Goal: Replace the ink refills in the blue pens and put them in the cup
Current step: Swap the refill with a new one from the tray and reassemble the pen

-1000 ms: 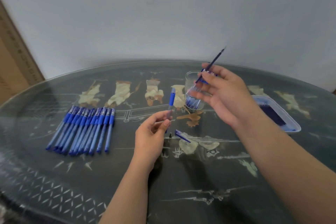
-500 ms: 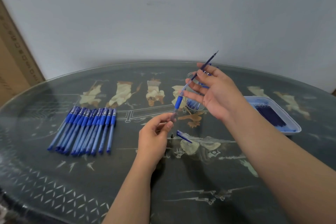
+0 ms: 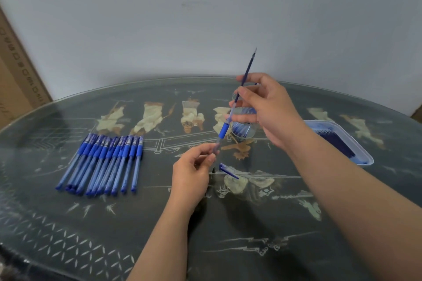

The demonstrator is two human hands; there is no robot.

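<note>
Pen row (image 3: 100, 162): blue pens lying side by side, well left of both hands.
Left hand (image 3: 193, 173): thumb and fingertips pinch the lower end of the open pen barrel (image 3: 223, 130), held off the glass table (image 3: 159, 246).
Loose parts: tip cone (image 3: 214, 169) and cap (image 3: 228, 170) on the table, just beside the left hand.
Axis: barrel and ink refill (image 3: 246, 73) share one line, rising up and right. The refill's lower end is at the barrel mouth; depth unclear.
Right hand (image 3: 269, 109): thumb and forefinger clamp the refill mid-shaft, other fingers spread.
Next move, my read: slide the refill down-left along that line.
Cup (image 3: 253, 132): behind the right hand, pens inside.
Tray (image 3: 356, 141): refills, far right.
</note>
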